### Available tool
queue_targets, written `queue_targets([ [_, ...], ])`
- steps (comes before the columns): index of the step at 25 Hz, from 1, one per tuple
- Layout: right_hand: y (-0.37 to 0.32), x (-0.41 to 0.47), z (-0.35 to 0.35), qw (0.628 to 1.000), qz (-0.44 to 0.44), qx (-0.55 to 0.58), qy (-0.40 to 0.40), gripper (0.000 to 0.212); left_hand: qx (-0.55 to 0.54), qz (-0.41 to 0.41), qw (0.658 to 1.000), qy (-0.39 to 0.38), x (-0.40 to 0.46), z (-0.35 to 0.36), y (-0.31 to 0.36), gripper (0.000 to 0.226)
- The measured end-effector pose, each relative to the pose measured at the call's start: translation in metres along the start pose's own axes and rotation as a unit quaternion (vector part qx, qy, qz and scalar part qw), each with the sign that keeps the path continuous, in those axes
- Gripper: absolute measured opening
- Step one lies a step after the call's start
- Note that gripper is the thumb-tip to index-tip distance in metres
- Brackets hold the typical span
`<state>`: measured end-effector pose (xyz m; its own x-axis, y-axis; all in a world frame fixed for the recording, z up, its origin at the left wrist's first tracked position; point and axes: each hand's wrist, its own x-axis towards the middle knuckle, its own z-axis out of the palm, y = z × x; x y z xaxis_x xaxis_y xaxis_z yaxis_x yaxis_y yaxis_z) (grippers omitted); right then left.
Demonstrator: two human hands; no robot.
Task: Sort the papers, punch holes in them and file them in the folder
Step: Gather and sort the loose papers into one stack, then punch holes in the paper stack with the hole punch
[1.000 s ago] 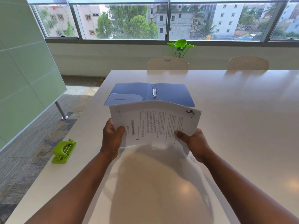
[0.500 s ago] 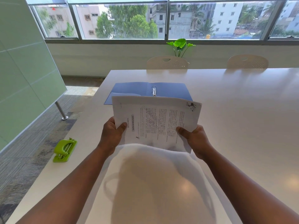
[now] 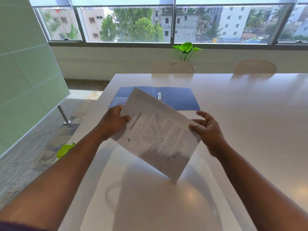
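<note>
We pinch the papers in the left hand above the surface; the right hand, its grip loose, steadies one edge. Sheets may fan and slip.

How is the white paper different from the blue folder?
The papers are white with printed text; the folder is plain blue. The papers are held up tilted by the left hand, right hand at their edge; the folder lies flat and open on the table, with metal rings.
</note>
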<state>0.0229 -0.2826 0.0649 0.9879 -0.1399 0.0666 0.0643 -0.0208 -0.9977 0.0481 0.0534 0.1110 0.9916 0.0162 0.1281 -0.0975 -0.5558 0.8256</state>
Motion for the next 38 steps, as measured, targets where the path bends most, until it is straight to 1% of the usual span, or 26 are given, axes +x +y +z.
queue_targets([
  [3, -0.007, 0.002, 0.000, 0.993, -0.009, -0.100, -0.062, 0.032, 0.067, 0.030, 0.997, -0.035, 0.007, -0.009, 0.014, 0.013],
  [5, -0.009, -0.001, 0.007, 0.987, 0.005, -0.112, -0.114, 0.024, 0.108, 0.058, 0.990, -0.073, 0.009, -0.009, 0.026, 0.010],
  [7, -0.007, -0.005, 0.017, 0.981, 0.034, -0.105, -0.160, 0.020, 0.143, 0.082, 0.981, -0.105, 0.010, -0.006, 0.038, 0.011],
  [9, 0.000, -0.006, 0.024, 0.969, 0.065, -0.124, -0.203, 0.026, 0.175, 0.105, 0.971, -0.125, 0.011, -0.001, 0.049, 0.012],
  [11, 0.008, -0.010, 0.028, 0.957, 0.090, -0.137, -0.241, 0.042, 0.208, 0.123, 0.961, -0.137, 0.012, 0.003, 0.055, 0.012],
  [12, 0.012, -0.010, 0.028, 0.953, 0.106, -0.124, -0.254, 0.045, 0.223, 0.127, 0.956, -0.143, 0.012, 0.004, 0.057, 0.012],
  [14, 0.016, -0.012, 0.027, 0.949, 0.138, -0.074, -0.272, 0.037, 0.246, 0.133, 0.947, -0.159, 0.011, 0.006, 0.059, 0.015],
  [16, 0.018, -0.016, 0.026, 0.945, 0.153, -0.059, -0.284, 0.032, 0.256, 0.135, 0.941, -0.172, 0.010, 0.007, 0.059, 0.019],
  [18, 0.019, -0.021, 0.030, 0.941, 0.139, -0.074, -0.299, 0.036, 0.260, 0.135, 0.940, -0.176, 0.009, 0.008, 0.058, 0.019],
  [20, 0.019, -0.027, 0.038, 0.943, 0.124, -0.078, -0.299, 0.047, 0.257, 0.134, 0.940, -0.182, 0.009, 0.009, 0.054, 0.016],
  [22, 0.020, -0.031, 0.043, 0.946, 0.113, -0.068, -0.295, 0.049, 0.248, 0.129, 0.941, -0.188, 0.009, 0.009, 0.050, 0.014],
  [27, 0.025, -0.033, 0.045, 0.951, 0.093, -0.069, -0.286, 0.031, 0.250, 0.121, 0.939, -0.200, 0.011, 0.015, 0.043, 0.017],
  [29, 0.025, -0.033, 0.046, 0.954, 0.091, -0.077, -0.274, 0.029, 0.231, 0.116, 0.949, -0.181, 0.011, 0.019, 0.039, 0.018],
  [31, 0.026, -0.031, 0.045, 0.956, 0.093, -0.078, -0.268, 0.032, 0.183, 0.108, 0.967, -0.139, 0.008, 0.024, 0.030, 0.029],
  [32, 0.026, -0.030, 0.044, 0.956, 0.095, -0.078, -0.267, 0.032, 0.165, 0.113, 0.974, -0.110, 0.005, 0.026, 0.023, 0.039],
  [34, 0.029, -0.028, 0.043, 0.955, 0.103, -0.079, -0.265, 0.032, 0.160, 0.125, 0.978, -0.045, -0.003, 0.029, 0.007, 0.065],
  [35, 0.031, -0.026, 0.043, 0.956, 0.107, -0.076, -0.263, 0.032, 0.157, 0.122, 0.980, -0.022, -0.007, 0.029, -0.002, 0.075],
  [36, 0.032, -0.025, 0.045, 0.957, 0.110, -0.069, -0.260, 0.030, 0.152, 0.113, 0.982, -0.005, -0.012, 0.029, -0.010, 0.078],
  [38, 0.032, -0.023, 0.049, 0.959, 0.112, -0.047, -0.256, 0.026, 0.150, 0.088, 0.984, 0.030, -0.022, 0.027, -0.028, 0.071],
])
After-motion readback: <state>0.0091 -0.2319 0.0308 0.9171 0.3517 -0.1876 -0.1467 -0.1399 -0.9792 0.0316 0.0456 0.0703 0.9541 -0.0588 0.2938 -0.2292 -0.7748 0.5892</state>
